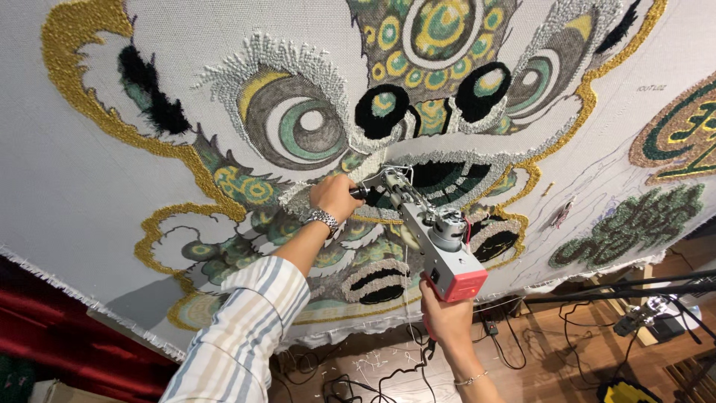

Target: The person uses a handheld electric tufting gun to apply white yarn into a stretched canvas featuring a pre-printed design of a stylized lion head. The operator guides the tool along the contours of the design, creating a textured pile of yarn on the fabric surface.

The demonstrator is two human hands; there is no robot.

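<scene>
- The left hand, a metal watch on its wrist and a striped sleeve behind it, grips the front handle of a tufting gun.
- The right hand holds the gun's rear grip from below, beneath its red end.
- The gun's tip presses against the stretched cloth, at the mouth of a tufted lion face in green, gold, black and white.
- Cables lie on the wooden floor below.
</scene>
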